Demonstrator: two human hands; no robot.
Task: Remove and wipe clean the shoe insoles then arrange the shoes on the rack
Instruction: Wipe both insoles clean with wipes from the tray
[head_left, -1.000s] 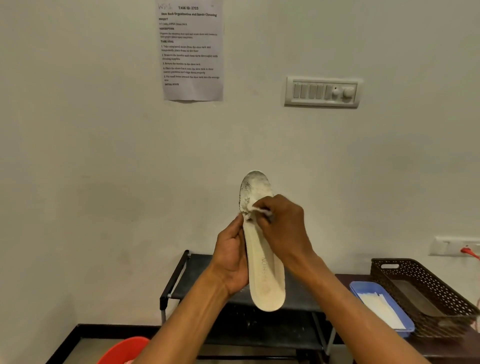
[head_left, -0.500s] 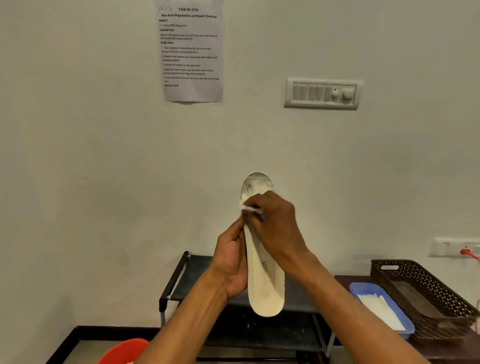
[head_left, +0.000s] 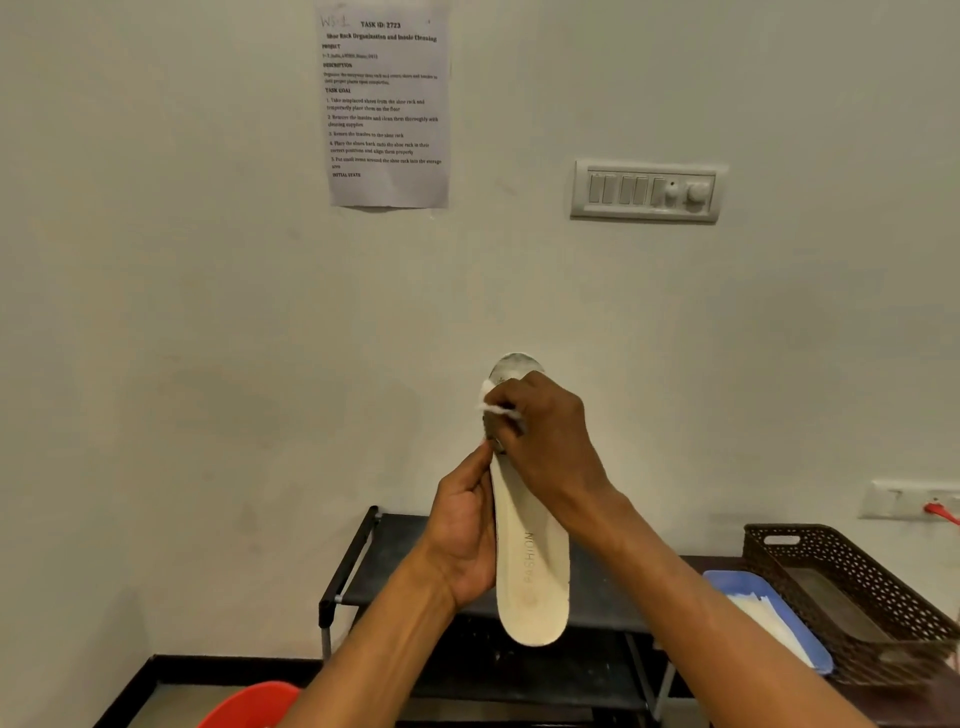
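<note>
A cream insole (head_left: 530, 571) is held upright in front of me, heel end down, its dirty grey toe end (head_left: 514, 366) pointing up. My left hand (head_left: 465, 540) grips the insole along its left edge from behind. My right hand (head_left: 540, 441) pinches a small white wipe (head_left: 493, 405) and presses it against the upper part of the insole. Below and behind stands a black shoe rack (head_left: 374, 566) with no shoes visible on its shelves.
A blue tray (head_left: 727, 582) with white wipes and a brown perforated basket (head_left: 852, 582) sit on a dark surface at the right. A red tub (head_left: 249, 706) shows at the bottom left. A task sheet (head_left: 387, 104) and switch panel (head_left: 647, 191) hang on the wall.
My right hand with the wipe has slid up the insole toward the dirty toe end, covering more of it. The left hand keeps its hold.
</note>
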